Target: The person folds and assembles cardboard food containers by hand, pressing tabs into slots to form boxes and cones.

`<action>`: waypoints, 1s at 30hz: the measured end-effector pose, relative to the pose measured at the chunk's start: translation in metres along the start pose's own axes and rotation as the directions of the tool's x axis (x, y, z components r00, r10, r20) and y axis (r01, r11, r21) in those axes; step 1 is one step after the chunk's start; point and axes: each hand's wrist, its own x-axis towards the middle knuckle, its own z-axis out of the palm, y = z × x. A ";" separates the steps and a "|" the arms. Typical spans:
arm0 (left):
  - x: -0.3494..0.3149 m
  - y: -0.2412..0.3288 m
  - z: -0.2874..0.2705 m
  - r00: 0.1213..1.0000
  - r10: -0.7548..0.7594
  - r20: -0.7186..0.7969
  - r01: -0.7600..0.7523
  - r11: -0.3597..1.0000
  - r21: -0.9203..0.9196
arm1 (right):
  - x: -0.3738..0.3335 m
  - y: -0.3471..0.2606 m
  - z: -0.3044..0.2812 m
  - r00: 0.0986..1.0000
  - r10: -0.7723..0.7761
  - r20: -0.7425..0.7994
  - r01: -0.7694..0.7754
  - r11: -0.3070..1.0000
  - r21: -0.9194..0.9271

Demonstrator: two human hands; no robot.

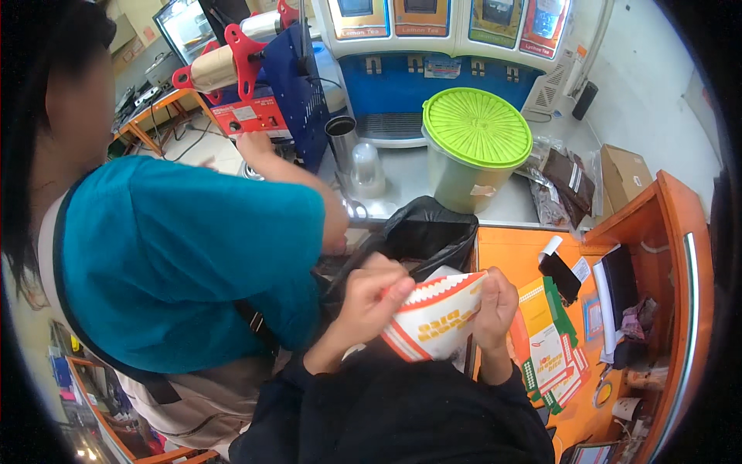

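A white paper snack carton (437, 317) with red stripes, yellow lettering and a wavy top edge is held up in front of my chest. My left hand (372, 298) pinches its left upper edge between thumb and fingers. On the other side, my right hand (495, 308) grips the right edge, thumb toward me. The carton looks tilted, with its inside mostly hidden. Just beyond it gapes a bin with a black liner (433, 230). Several flat cartons (550, 352) in red, green and white lie spread on the orange desk (502, 247) to my right.
Close on my left stands a person in a teal shirt (193, 224), one hand at a red-and-blue sealing machine (251, 116). A tub with a green lid (477, 127) stands before a drink dispenser (444, 85). A black phone (559, 277) lies by an orange shelf (680, 309).
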 end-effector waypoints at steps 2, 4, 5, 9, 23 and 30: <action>-0.006 -0.003 0.002 0.927 -0.127 0.353 0.288 0.844 -0.453 | 0.009 0.002 -0.003 0.988 0.148 0.042 -0.152 0.981 0.122; -0.004 0.015 0.010 0.893 -0.177 0.415 0.381 0.789 -0.482 | 0.017 0.014 0.008 0.970 0.241 0.039 -0.242 0.936 0.257; -0.006 0.011 0.015 0.880 -0.204 0.430 0.440 0.693 -0.571 | 0.022 0.010 0.019 0.978 0.209 0.003 -0.209 0.973 0.095; -0.009 -0.009 0.017 0.969 -0.226 0.104 0.238 0.719 -0.654 | 0.011 0.009 0.011 0.986 -0.004 0.168 0.000 1.000 0.018; -0.002 -0.016 0.018 0.900 0.173 -0.400 -0.128 0.982 0.138 | 0.011 -0.017 0.020 0.997 -0.047 0.058 0.046 0.999 0.019; -0.005 -0.002 0.028 0.930 0.134 -0.343 -0.048 0.967 0.249 | 0.024 -0.013 0.030 0.979 -0.203 -0.012 0.197 0.964 -0.180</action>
